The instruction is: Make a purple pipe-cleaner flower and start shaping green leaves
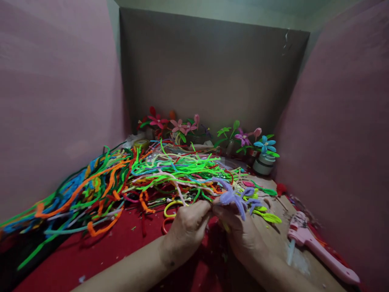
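Note:
My left hand [188,229] and my right hand [240,235] meet low in the middle, fingers pinched together. Between them is a lavender pipe-cleaner flower [235,196] with looped petals, rising just above my right fingers. Both hands grip its base; the stem is hidden by my fingers. A big heap of loose pipe cleaners [121,178] in green, orange, blue and white spreads behind and to the left of my hands on the red table cover [106,251].
Finished pipe-cleaner flowers [182,125] stand along the grey back board; a blue one sits in a small white pot [263,162]. A pink glue gun [316,247] lies at the right. Pink walls close both sides. Green leaf pieces [270,217] lie by my right hand.

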`<state>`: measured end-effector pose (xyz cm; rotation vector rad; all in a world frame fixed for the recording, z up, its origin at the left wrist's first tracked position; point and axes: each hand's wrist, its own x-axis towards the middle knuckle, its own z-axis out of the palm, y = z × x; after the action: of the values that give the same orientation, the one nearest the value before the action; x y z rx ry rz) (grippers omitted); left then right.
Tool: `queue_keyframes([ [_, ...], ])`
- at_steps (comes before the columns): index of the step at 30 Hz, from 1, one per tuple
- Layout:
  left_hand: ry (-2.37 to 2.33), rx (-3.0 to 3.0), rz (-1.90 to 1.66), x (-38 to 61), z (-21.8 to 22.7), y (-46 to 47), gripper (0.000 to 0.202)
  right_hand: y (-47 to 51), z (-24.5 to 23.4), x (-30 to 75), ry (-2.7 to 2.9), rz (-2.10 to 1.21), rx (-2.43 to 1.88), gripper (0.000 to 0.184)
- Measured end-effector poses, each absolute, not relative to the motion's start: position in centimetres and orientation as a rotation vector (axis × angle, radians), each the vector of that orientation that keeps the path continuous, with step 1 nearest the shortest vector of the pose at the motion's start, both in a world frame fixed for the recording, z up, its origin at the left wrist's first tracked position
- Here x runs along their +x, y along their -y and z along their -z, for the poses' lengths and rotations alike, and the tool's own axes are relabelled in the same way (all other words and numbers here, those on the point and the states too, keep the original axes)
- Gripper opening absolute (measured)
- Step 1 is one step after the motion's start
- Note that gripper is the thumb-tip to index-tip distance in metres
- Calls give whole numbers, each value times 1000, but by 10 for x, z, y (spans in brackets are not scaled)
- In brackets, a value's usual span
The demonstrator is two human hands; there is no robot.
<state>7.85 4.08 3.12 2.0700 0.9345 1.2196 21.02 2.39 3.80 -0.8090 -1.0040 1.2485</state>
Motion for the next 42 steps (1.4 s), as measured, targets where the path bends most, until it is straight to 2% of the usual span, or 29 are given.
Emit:
queue_keyframes([
  [7, -998, 1582, -1072, 85, -45, -35, 23, -24, -37, 213, 1102, -1186, -795, 16],
  [13, -881, 1394, -1030, 86, -53, -36, 22, -29, -27, 213, 1035, -1251, -663, 12],
  [26, -594, 1021, -809, 81, -47, -41, 23, -26, -32, 214, 982, -1382, -756, 12],
  [33, -725, 1254, -875, 82, -46, -45, 25, -27, -34, 213, 969, -1265, -723, 7],
  [37, -938, 1536, -1052, 86, -41, -44, 11, -24, -39, 211, 968, -1202, -747, 5],
  [42, -1044, 1927, -1283, 87, -32, -43, 11, -24, -37, 209, 904, -1255, -721, 3],
])
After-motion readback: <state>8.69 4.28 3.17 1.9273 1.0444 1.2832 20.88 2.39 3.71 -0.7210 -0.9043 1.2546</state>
